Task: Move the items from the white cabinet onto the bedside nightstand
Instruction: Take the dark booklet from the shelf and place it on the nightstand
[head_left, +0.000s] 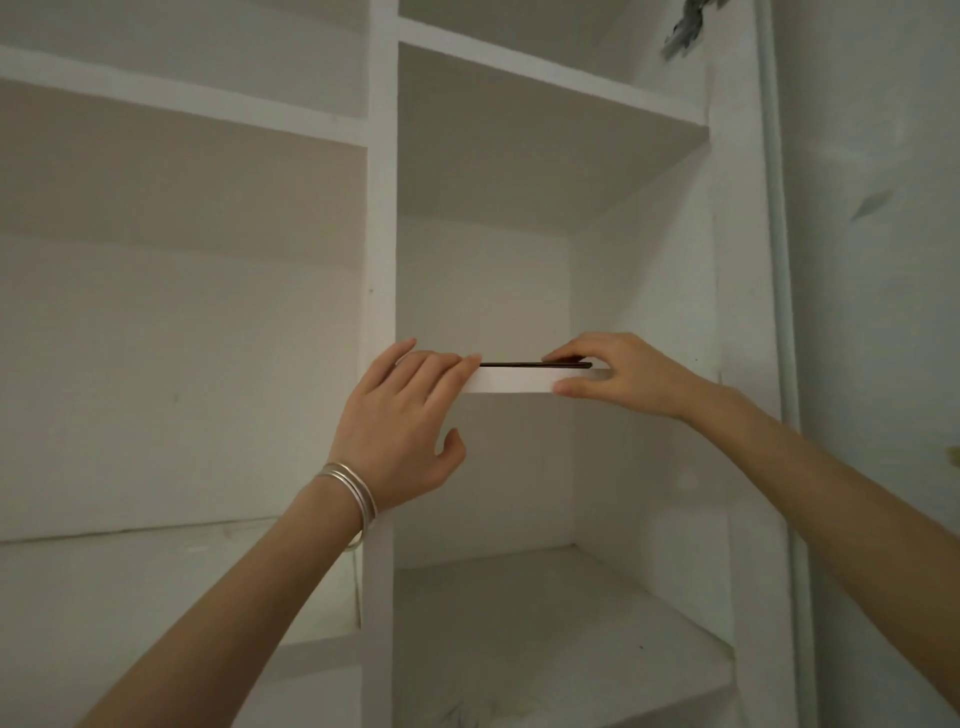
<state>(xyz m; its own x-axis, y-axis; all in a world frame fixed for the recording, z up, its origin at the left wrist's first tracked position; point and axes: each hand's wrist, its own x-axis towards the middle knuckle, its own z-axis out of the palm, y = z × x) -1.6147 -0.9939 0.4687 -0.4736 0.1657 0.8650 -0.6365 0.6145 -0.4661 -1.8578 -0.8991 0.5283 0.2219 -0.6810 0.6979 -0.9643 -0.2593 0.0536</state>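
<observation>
White cabinet (382, 208) shelf edge hides most of a thin dark item (519, 365) under both hands.

This looks like a room in a home, most likely a bedroom or storage corner; the evidence is a built-in white cabinet (382, 208) of open shelves filling most of the frame, painted by hand with uneven, slightly scuffed surfaces; its compartments run in two columns, wide ones at the left of the frame and narrower ones at the centre; a plain whitish wall (878, 291) stands at the right edge, marked and a little chipped; the light is dim and domestic; dust and small debris lie on the lowest shelf (561, 644) at the bottom centre; bare forearms, one with thin silver bangles (349, 493), suggest everyday household tidying rather than work in a shop or lab.
</observation>
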